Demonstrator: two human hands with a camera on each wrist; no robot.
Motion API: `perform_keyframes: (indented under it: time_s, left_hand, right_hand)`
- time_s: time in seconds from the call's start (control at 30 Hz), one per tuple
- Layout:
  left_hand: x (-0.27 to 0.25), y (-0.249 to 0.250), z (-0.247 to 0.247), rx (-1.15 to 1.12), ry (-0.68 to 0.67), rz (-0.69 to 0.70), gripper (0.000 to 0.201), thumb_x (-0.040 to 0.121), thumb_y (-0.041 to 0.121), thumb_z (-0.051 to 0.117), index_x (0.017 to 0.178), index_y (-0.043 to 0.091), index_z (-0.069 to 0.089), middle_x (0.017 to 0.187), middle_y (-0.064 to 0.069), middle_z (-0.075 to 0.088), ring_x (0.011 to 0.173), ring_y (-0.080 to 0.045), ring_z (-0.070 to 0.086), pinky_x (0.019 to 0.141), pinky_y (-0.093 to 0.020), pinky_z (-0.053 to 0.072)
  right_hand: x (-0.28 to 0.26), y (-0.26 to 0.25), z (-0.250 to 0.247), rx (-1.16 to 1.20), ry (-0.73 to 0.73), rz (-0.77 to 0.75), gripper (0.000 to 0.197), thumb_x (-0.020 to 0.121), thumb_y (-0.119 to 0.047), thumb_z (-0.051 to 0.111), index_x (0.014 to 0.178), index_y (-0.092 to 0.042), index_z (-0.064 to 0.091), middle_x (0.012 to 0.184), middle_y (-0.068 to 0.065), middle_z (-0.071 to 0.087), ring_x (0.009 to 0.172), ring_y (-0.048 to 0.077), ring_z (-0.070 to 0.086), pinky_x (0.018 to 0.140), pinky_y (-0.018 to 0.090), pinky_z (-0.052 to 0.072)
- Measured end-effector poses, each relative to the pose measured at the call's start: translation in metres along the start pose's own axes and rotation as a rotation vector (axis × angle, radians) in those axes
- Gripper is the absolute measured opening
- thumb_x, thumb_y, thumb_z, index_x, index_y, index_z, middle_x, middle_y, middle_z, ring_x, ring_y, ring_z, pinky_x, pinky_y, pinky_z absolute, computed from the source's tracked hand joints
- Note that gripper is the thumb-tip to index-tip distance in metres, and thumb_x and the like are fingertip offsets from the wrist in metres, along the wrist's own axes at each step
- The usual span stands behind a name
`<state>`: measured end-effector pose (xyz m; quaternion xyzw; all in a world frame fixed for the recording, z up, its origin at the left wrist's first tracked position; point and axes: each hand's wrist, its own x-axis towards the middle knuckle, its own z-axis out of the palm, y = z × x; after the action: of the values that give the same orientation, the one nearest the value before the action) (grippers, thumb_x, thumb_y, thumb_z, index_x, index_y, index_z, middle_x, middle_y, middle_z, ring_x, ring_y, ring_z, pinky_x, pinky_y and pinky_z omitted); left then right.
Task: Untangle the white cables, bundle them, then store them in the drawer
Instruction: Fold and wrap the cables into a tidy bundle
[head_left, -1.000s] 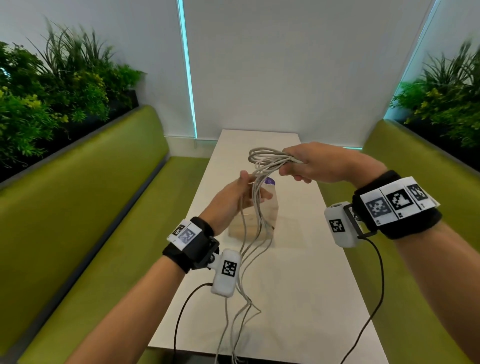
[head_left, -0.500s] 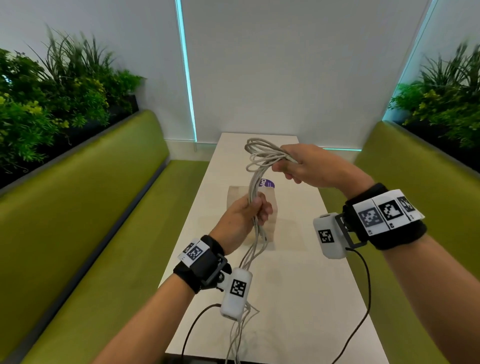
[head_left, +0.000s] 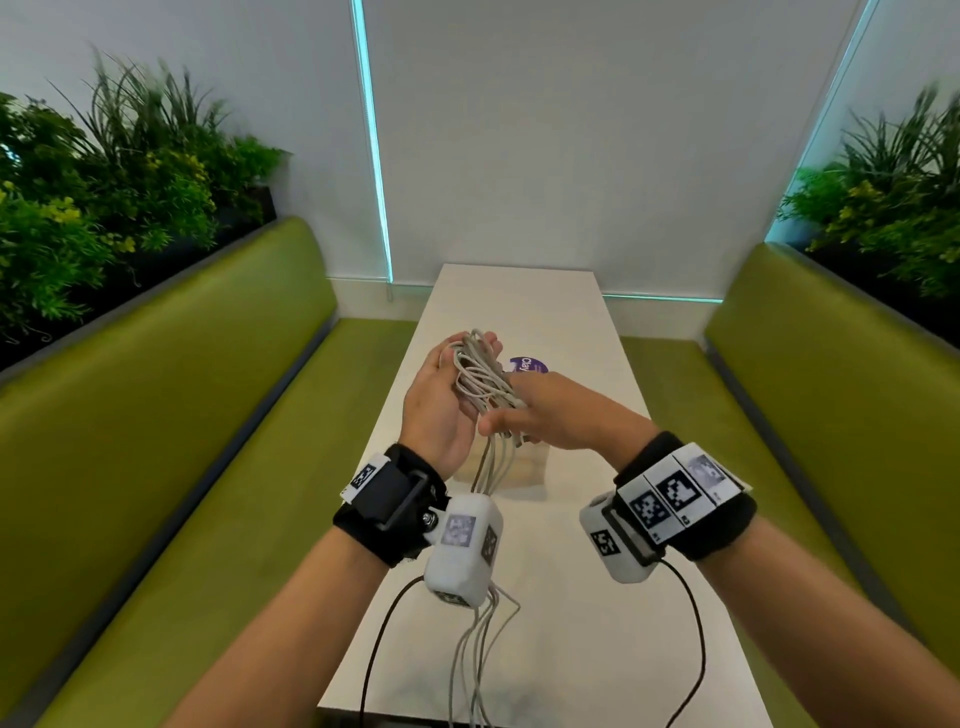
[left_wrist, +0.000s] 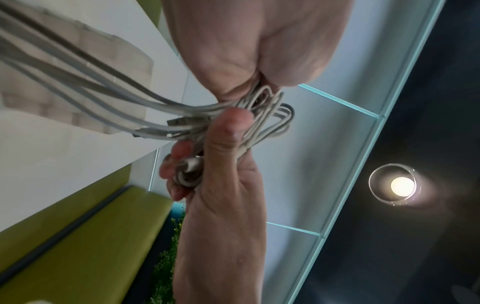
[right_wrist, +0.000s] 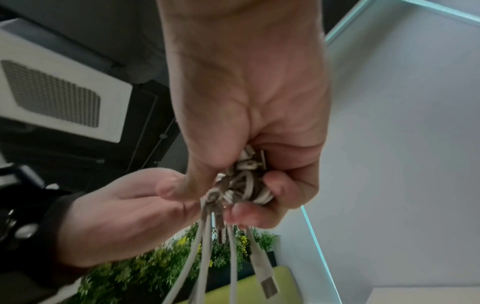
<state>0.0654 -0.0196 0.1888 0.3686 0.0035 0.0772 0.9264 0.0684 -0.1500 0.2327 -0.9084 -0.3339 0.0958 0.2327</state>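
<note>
The white cables (head_left: 479, 373) are folded into a loose bundle of loops held above the table (head_left: 561, 597). My left hand (head_left: 445, 396) cups the loops from the left, thumb pressed over them and fingers curled round them (left_wrist: 207, 148). My right hand (head_left: 548, 415) grips the bundle's lower end from the right, fingers wrapped round it (right_wrist: 249, 197). Several free strands hang below the hands (head_left: 485, 467) and trail past the table's near edge. A USB plug (right_wrist: 269, 288) dangles on one strand.
A translucent box (head_left: 524, 470) with a purple label (head_left: 529, 365) stands on the narrow white table right under the hands. Green benches (head_left: 208, 415) run along both sides, with plants (head_left: 104, 208) behind them. Black wrist-camera leads (head_left: 696, 649) hang over the table's near end.
My right hand has come down and brought the loops into my left palm. My left hand has shifted from the hanging strands to the loops. Both hands now meet at the bundle.
</note>
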Motion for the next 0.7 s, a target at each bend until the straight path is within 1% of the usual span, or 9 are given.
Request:
perform_keyframes:
  time_s: [0.1,0.17,0.2,0.27,0.33,0.43,0.57,0.63,0.7]
  left_hand:
    - [0.0,0.005,0.001,-0.031,-0.013,-0.072,0.04,0.102,0.032,0.032,0.114,0.002,0.057,0.117,-0.018,0.064,0.113,-0.026,0.059,0.08,-0.033,0.056]
    - [0.0,0.006,0.002,0.056,-0.031,-0.104,0.053,0.092,0.049,0.046,0.116,0.003,0.056,0.118,-0.018,0.063,0.109,-0.023,0.061,0.083,-0.035,0.054]
    - [0.001,0.004,0.001,0.131,-0.036,-0.091,0.058,0.084,0.05,0.058,0.119,0.004,0.053,0.12,-0.018,0.063,0.104,-0.021,0.064,0.08,-0.036,0.054]
    - [0.0,-0.002,-0.002,0.245,-0.036,-0.039,0.06,0.074,0.033,0.075,0.118,0.005,0.047,0.112,-0.019,0.063,0.089,-0.019,0.068,0.067,-0.035,0.056]
    - [-0.001,-0.004,-0.002,0.242,-0.003,0.001,0.039,0.08,0.014,0.074,0.109,0.007,0.049,0.089,-0.014,0.064,0.069,-0.017,0.065,0.058,-0.03,0.054]
    - [0.001,0.001,0.004,0.174,0.014,0.005,0.016,0.087,0.01,0.065,0.097,0.011,0.053,0.068,-0.005,0.058,0.056,-0.014,0.059,0.053,-0.027,0.052]
    - [0.005,0.001,0.003,0.16,-0.043,-0.014,0.032,0.086,0.013,0.064,0.118,0.016,0.057,0.061,0.002,0.056,0.056,-0.011,0.056,0.055,-0.025,0.053]
    - [0.003,0.002,0.003,0.158,-0.069,-0.018,0.029,0.086,0.013,0.063,0.114,0.011,0.059,0.058,0.003,0.056,0.053,-0.01,0.055,0.055,-0.024,0.053]
    - [0.003,0.004,0.004,0.157,-0.087,-0.032,0.011,0.086,0.018,0.064,0.094,0.01,0.063,0.055,0.001,0.054,0.051,-0.011,0.055,0.053,-0.025,0.052]
  right_hand:
    - [0.008,0.004,0.005,0.006,0.037,0.082,0.022,0.092,-0.036,0.057,0.091,-0.014,0.058,0.08,0.006,0.062,0.07,0.024,0.06,0.064,0.029,0.045]
    - [0.01,0.007,0.007,0.016,0.044,0.099,0.029,0.094,-0.033,0.055,0.104,-0.006,0.06,0.09,0.015,0.067,0.071,0.031,0.064,0.063,0.034,0.05]
    - [0.011,0.007,0.007,-0.002,0.025,0.083,0.03,0.095,-0.032,0.053,0.107,-0.005,0.06,0.093,0.017,0.067,0.07,0.03,0.064,0.063,0.035,0.051]
    - [0.01,0.004,0.007,-0.061,-0.021,0.038,0.031,0.097,-0.032,0.048,0.111,-0.006,0.059,0.096,0.017,0.068,0.07,0.029,0.064,0.066,0.037,0.053]
    - [0.011,0.0,0.009,-0.113,-0.026,0.006,0.033,0.098,-0.035,0.044,0.115,-0.01,0.057,0.095,0.013,0.066,0.067,0.024,0.06,0.065,0.034,0.05]
    - [0.012,0.001,0.014,-0.046,0.044,0.017,0.03,0.098,-0.035,0.046,0.114,-0.012,0.057,0.088,0.007,0.062,0.061,0.016,0.053,0.061,0.027,0.044]
    - [0.012,0.009,0.014,0.102,-0.003,0.056,0.023,0.097,-0.03,0.049,0.112,-0.014,0.057,0.076,-0.009,0.056,0.063,0.013,0.057,0.053,0.013,0.042]
    - [0.011,0.014,0.014,0.149,0.004,0.027,0.025,0.097,-0.028,0.05,0.113,-0.01,0.057,0.084,-0.003,0.061,0.071,0.015,0.057,0.058,0.01,0.042]
    - [0.01,0.017,0.019,0.224,0.017,-0.013,0.026,0.098,-0.025,0.049,0.117,-0.008,0.058,0.098,0.005,0.064,0.08,0.014,0.059,0.065,0.012,0.044]
